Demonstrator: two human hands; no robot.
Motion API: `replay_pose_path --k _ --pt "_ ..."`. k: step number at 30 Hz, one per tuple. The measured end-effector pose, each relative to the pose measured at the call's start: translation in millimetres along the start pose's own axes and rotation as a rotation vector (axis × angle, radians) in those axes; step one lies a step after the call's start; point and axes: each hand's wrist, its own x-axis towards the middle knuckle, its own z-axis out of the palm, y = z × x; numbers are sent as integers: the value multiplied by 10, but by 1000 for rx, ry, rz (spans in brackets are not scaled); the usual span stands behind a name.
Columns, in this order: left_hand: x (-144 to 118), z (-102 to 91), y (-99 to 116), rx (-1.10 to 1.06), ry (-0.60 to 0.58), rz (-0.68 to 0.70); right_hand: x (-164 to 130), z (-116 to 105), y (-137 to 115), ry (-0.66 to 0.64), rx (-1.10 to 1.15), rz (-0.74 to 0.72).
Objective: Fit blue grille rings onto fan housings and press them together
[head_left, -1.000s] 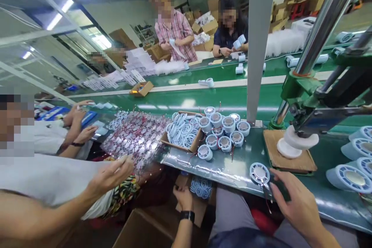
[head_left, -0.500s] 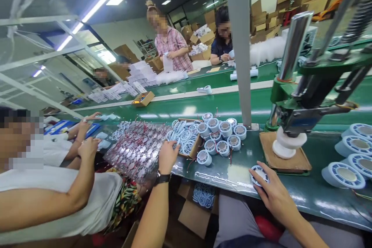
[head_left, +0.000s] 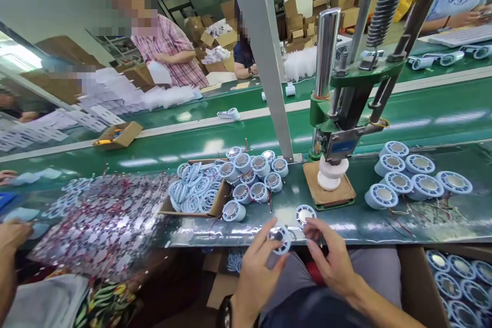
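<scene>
My left hand (head_left: 258, 262) pinches a light-blue slotted plastic ring (head_left: 285, 244) over the bench's front edge. To its right, my right hand (head_left: 333, 255) is open, thumb and fingers apart and slightly curled, with nothing visible in it. Its fingertips are close to a round light-blue housing (head_left: 305, 215) with a silver disc in its top, which stands on the bench; whether they touch it I cannot tell. Further left, a cardboard box (head_left: 219, 200) holds many loose light-blue rings (head_left: 198, 187). Several similar housings (head_left: 259, 166) with red wires are grouped beside that box.
A green press (head_left: 342, 113) with a white plastic head (head_left: 331, 171) stands over a brown board (head_left: 346, 195). More housings (head_left: 400, 182) are to its right, and a box of them (head_left: 461, 277) is below. Wired discs (head_left: 111, 215) cover the left side, near a co-worker's hand (head_left: 15, 236).
My left hand has moved from the ring box to in front of me, bringing a ring. My right hand has let go of the housing. The view has turned right.
</scene>
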Motion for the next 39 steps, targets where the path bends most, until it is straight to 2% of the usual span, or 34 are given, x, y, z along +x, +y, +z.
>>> replay_pose_path --k 2,5,7,9,14,20,25,31,39 --pt "-10 135 192 -86 27 31 -1 -14 -206 -81 250 200" --pt "-15 204 289 -197 80 -8 46 -62 -415 -135 707 575" --pt "-39 207 285 -284 58 -89 86 -118 -472 -134 860 715" --pt "-69 194 269 -369 10 -183 116 -176 -490 -146 929 772" --pt "-101 140 272 -462 -109 -307 136 -235 -512 -171 977 790" --pt "-111 124 306 -554 -135 -393 99 -219 -517 -181 914 785" --pt "-94 120 342 -609 -151 -388 49 -285 -510 -201 893 771" --pt "-83 115 373 -618 -136 -348 7 -393 -461 -248 843 679" --pt "-91 99 401 -622 -109 -395 -32 -436 -451 -275 802 601"
